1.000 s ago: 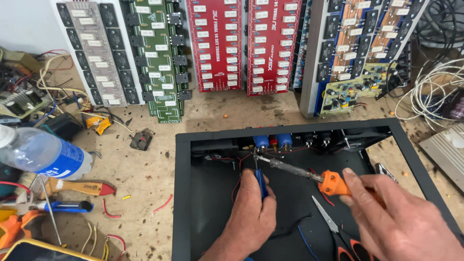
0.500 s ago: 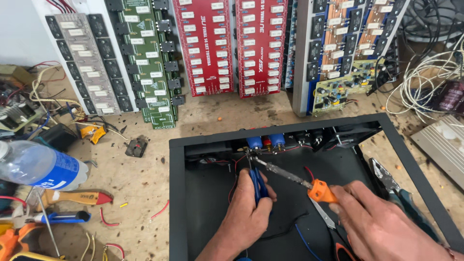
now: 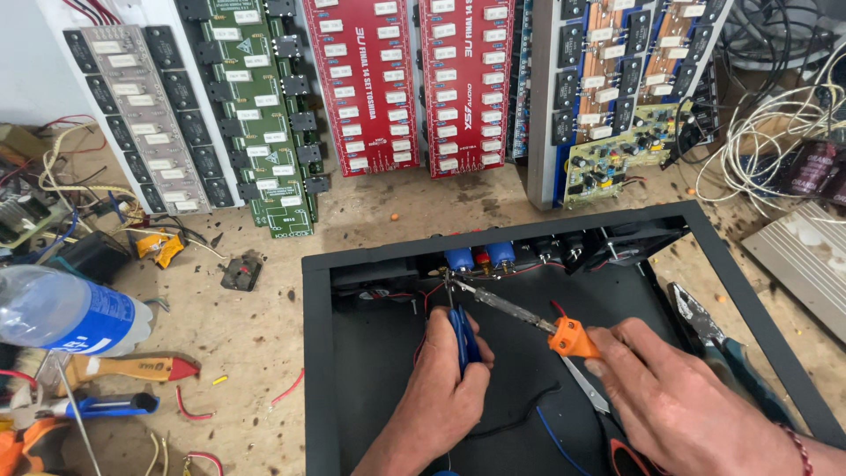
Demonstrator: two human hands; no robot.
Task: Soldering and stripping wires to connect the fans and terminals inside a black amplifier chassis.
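Note:
My left hand grips blue-handled pliers whose tip reaches toward the connectors at the back wall of a black metal chassis. With my right hand I hold an orange-handled soldering iron; its metal shaft slants up-left and the tip meets the pliers' tip near the blue and red terminals. Thin red wires run along the chassis's back wall beside them.
Several circuit boards, red, green and grey, lean against the wall behind. Scissors lie inside the chassis, pliers on its right rim. A plastic bottle, hand tools and wire scraps sit left; coiled cables right.
Both hands and the chassis have shifted slightly in view as the head moved. The pliers' and the iron's tips stay together at the rear terminals.

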